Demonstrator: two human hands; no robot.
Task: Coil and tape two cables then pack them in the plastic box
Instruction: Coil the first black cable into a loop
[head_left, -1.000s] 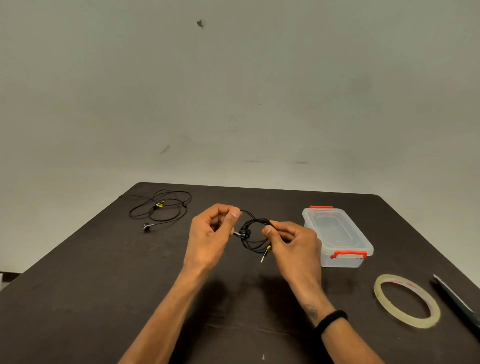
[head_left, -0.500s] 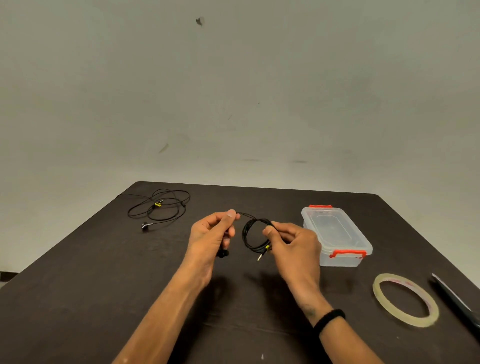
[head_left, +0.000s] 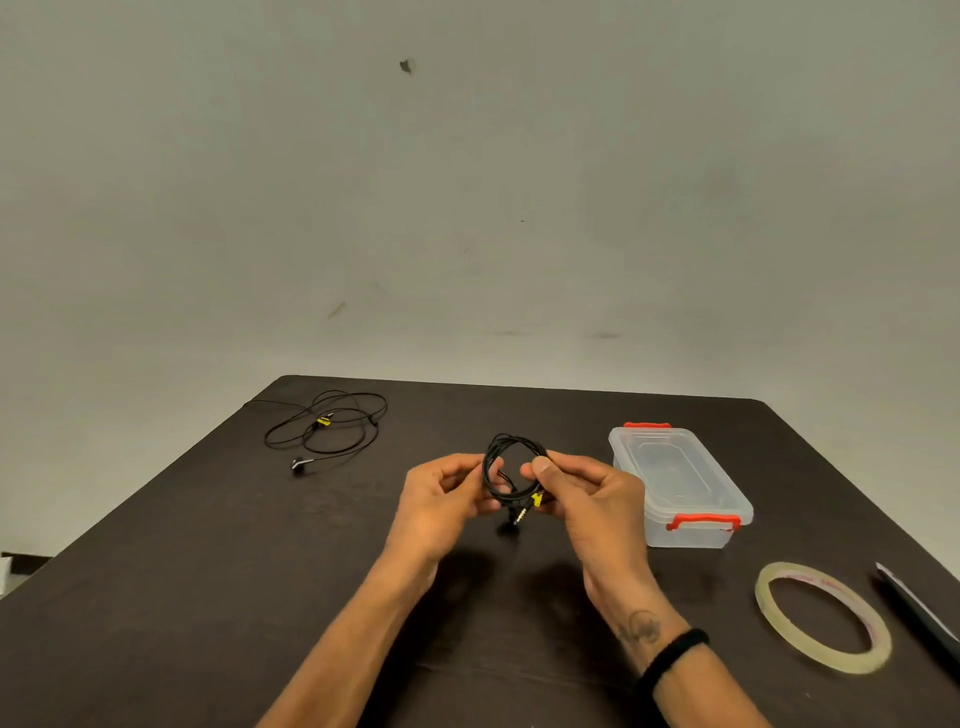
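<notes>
Far left, the second earphone cable (head_left: 332, 426) is lying loose and uncoiled on the surface (head_left: 208, 571). At centre my left hand (head_left: 441, 506) and right hand (head_left: 587, 499) are both pinching the first earphone cable (head_left: 511, 470), wound into a small coil above the surface, untaped. The plastic box (head_left: 680, 488) is sitting lidded. The tape roll (head_left: 823, 616) is lying untouched at far right. I'm judging taping, second coil and packing all left.

Light: dim, even, greenish cast.
Shadows: soft, on table (head_left: 208, 597) beneath both hands.
Distortion: table edges bow outward, wide-angle.
Focus: slightly soft throughout.
</notes>
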